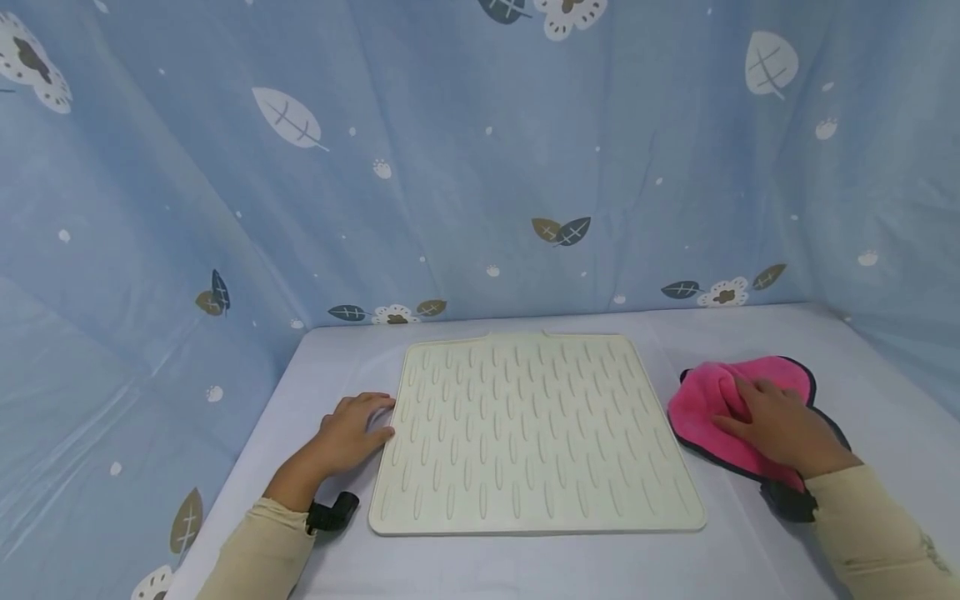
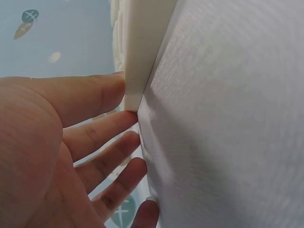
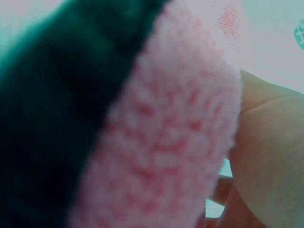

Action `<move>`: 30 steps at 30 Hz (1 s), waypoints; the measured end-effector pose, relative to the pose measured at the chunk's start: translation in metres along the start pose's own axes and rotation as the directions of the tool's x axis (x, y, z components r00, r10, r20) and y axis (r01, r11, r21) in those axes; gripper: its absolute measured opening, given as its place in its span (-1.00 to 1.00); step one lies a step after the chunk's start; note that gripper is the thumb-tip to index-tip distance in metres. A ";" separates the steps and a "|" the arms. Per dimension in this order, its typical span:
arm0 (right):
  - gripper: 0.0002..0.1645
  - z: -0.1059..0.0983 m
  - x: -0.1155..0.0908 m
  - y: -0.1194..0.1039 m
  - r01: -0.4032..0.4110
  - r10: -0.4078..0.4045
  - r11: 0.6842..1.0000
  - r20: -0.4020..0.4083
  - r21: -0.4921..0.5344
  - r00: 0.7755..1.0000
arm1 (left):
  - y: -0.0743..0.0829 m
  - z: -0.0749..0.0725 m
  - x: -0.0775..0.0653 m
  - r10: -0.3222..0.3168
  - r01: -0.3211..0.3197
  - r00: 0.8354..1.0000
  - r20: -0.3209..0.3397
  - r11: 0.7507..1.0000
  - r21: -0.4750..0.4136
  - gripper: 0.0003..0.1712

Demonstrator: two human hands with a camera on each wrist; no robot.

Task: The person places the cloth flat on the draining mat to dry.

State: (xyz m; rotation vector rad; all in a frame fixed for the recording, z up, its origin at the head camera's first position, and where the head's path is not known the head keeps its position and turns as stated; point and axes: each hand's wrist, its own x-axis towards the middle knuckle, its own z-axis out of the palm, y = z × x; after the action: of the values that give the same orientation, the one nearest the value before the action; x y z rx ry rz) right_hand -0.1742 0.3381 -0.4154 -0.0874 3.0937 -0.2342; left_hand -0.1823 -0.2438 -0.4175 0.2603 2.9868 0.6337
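A cream rubber mat (image 1: 536,433) with rows of raised oval ridges lies flat on the table. At its left edge is my left hand (image 1: 348,433), thumb and fingertips against the side. The left wrist view shows the thumb (image 2: 95,97) touching the mat's edge (image 2: 145,42), the other fingers extended beside it. To the right of the mat, my right hand (image 1: 783,425) grips a bunched fold of a pink cloth (image 1: 705,408) with dark edging. Close up in the right wrist view, the fluffy cloth (image 3: 161,142) hides most of that hand.
A white sheet (image 1: 480,567) covers the table under everything. Blue curtains (image 1: 450,167) with leaf and flower prints hang behind and at both sides. Each wrist wears a black strap device, the left one (image 1: 333,512) beside the mat's lower left corner.
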 end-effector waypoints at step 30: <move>0.00 -0.005 0.000 -0.011 -0.012 0.014 0.999 -0.053 0.046 0.998 | -0.001 0.002 0.000 0.013 -0.013 1.000 0.000 1.000 0.001 -0.44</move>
State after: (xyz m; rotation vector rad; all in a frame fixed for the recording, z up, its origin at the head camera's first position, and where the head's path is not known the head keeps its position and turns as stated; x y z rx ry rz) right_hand -0.1740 0.3278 -0.4082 -0.0603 3.1386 -0.3118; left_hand -0.1825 -0.2435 -0.4196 0.2805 2.9879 0.6339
